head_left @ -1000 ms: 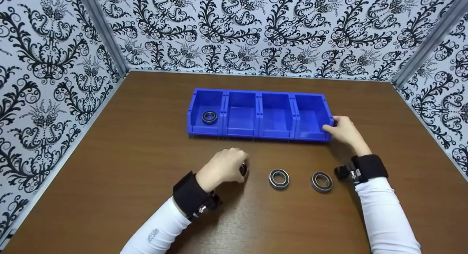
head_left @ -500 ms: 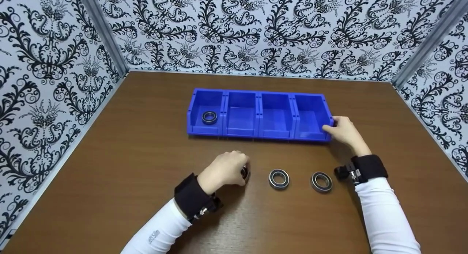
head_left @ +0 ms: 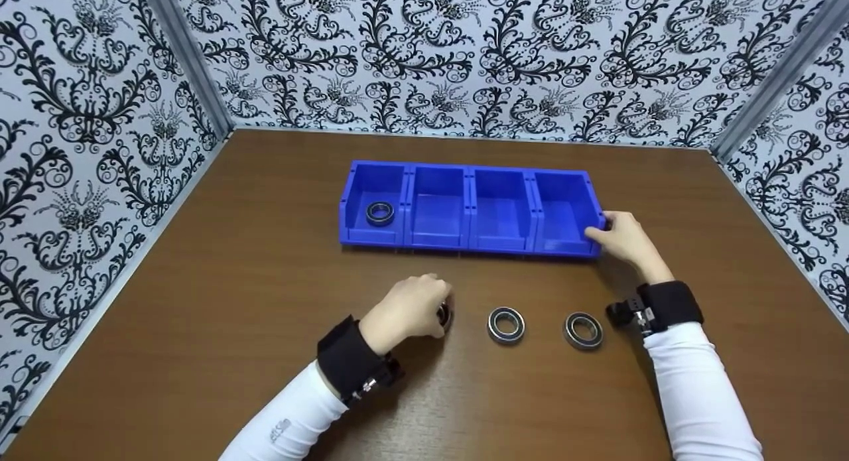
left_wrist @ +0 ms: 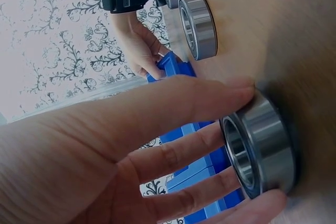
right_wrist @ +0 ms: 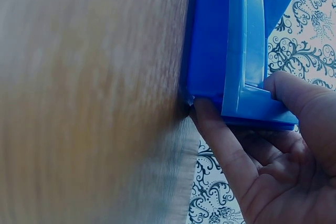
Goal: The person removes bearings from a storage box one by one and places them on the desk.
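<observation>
In the head view my left hand (head_left: 408, 308) grips a ball bearing (head_left: 443, 314) at the table's middle. The left wrist view has the thumb on one side of this steel bearing (left_wrist: 270, 140) and a fingertip on the opposite side; it appears to be at the table surface. A row of joined blue bins (head_left: 434, 241) stands farther back. My right hand (head_left: 627, 239) holds its right end, thumb over the side wall. The right wrist view shows a finger low against the blue plastic (right_wrist: 210, 40). Another bearing (head_left: 380, 213) lies in the leftmost bin.
Two more bearings lie on the brown table (head_left: 252, 282): one bearing (head_left: 506, 326) right of my left hand, the other bearing (head_left: 584, 331) nearer my right wrist. Patterned walls (head_left: 451, 69) enclose the table at the back and sides.
My left hand has shifted slightly toward me and to the right with the bearing in its fingers, then stays nearly still. The right hand and the bins have not moved.
</observation>
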The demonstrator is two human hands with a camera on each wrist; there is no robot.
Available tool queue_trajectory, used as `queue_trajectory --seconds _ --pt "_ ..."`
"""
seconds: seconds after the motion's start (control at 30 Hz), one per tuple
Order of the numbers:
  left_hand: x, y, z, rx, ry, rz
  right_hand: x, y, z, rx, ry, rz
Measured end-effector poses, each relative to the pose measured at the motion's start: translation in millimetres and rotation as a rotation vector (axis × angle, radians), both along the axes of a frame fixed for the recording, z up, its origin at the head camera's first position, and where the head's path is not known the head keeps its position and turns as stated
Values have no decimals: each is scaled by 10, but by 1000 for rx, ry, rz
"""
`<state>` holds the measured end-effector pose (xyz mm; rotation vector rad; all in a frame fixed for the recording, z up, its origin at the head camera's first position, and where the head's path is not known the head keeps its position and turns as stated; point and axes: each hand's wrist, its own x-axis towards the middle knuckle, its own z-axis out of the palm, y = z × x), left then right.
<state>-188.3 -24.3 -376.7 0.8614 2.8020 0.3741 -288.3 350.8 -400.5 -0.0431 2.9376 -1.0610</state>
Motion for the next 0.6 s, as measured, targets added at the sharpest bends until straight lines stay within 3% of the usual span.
queue_trajectory --seconds 0.6 --pt "-7 1 -37 4 14 1 -11 6 -13 3 11 -2"
